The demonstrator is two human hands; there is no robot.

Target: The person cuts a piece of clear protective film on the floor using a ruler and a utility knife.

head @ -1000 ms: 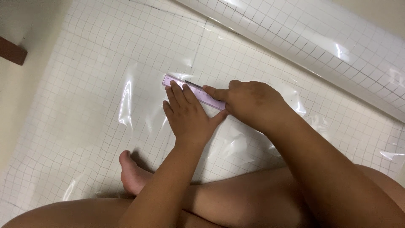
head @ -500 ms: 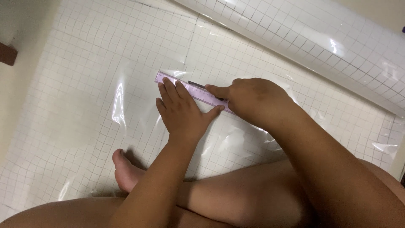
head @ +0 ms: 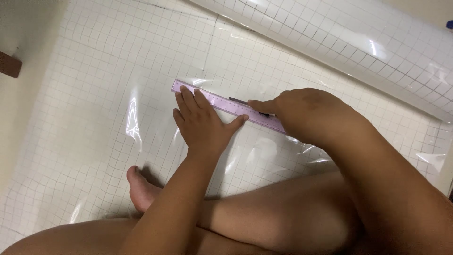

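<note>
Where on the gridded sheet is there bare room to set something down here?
Bare sheet lies left of the left hand, out to the brown block, and above the purple ruler up to the roll. It is crowded round the ruler, where the left hand presses and the right hand works, and below, by the foot and legs.

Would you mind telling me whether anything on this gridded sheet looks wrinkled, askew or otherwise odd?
The clear gridded sheet does not lie flat: it buckles into shiny ripples left of the left hand and below the right hand. The purple ruler runs slanted across the grid lines rather than along them. Nothing looks torn or spilled.
</note>
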